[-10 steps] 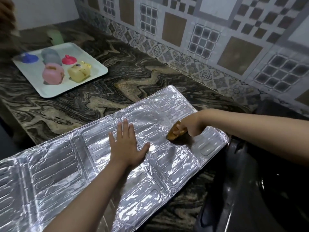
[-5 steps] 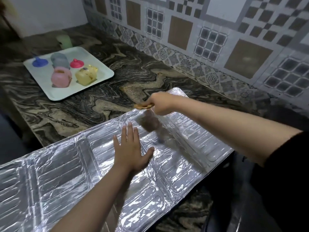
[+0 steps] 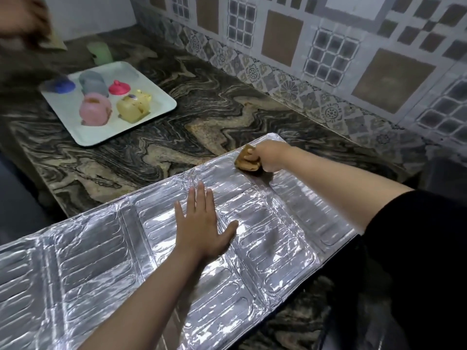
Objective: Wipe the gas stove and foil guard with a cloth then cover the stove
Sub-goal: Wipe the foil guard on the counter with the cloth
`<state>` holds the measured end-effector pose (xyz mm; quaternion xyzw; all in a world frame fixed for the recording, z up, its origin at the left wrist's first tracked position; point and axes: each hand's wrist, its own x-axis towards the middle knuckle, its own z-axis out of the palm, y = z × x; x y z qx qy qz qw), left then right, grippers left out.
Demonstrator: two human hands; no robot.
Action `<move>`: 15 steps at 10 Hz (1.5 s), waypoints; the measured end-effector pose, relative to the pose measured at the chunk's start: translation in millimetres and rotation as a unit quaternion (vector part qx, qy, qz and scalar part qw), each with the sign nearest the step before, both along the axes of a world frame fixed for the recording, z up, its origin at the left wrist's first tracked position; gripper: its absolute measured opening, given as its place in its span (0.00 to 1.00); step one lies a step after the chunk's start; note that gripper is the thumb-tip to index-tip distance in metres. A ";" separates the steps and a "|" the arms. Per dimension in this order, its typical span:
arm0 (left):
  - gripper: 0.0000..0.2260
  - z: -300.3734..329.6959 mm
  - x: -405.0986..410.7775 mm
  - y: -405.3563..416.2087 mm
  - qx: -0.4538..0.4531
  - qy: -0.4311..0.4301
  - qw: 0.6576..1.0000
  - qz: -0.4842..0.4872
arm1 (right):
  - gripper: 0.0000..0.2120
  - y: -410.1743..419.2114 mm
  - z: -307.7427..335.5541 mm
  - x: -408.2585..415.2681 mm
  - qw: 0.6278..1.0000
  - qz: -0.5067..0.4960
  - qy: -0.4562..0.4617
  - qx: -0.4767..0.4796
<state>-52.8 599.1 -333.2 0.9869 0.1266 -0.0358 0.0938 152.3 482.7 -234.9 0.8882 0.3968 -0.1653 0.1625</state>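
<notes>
A long silver foil guard (image 3: 88,261) lies flat across the marbled counter, its embossed panels facing up. My left hand (image 3: 202,231) presses flat on the middle panel, fingers straight and spread. My right hand (image 3: 270,156) grips a bunched brown cloth (image 3: 246,161) and holds it against the guard's far edge, near the right end. The gas stove shows only as a dark shape (image 3: 442,178) at the right edge, mostly hidden by my black sleeve.
A pale tray (image 3: 156,112) with several small coloured plastic containers sits at the back left of the counter (image 3: 227,114). A green cup (image 3: 99,53) stands behind it. Another person's blurred hand (image 3: 22,18) is at the top left. Patterned tiles line the wall.
My right hand swept the cloth from the guard's right end to the far edge, lifted it briefly, and now has it down on the far edge again. The left hand stayed pressed in place.
</notes>
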 end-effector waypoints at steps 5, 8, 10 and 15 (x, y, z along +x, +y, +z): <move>0.48 0.9 1.0 -0.6 -0.010 -0.001 1.000 0.003 | 0.24 -14.4 -23.3 27.9 0.981 -0.182 -0.067 0.017; 0.48 -0.4 1.0 -0.4 -0.007 -0.003 1.000 -0.003 | 0.31 -50.3 -9.6 14.4 0.990 -0.064 -0.029 -0.124; 0.48 -0.8 1.2 -0.3 -0.004 -0.006 1.000 -0.015 | 0.34 -70.5 8.7 6.4 0.972 -0.074 0.038 -0.218; 0.49 1.7 2.0 -0.8 -0.006 -0.001 0.999 -0.033 | 0.16 -87.4 37.9 -4.7 0.930 -0.120 0.150 -0.314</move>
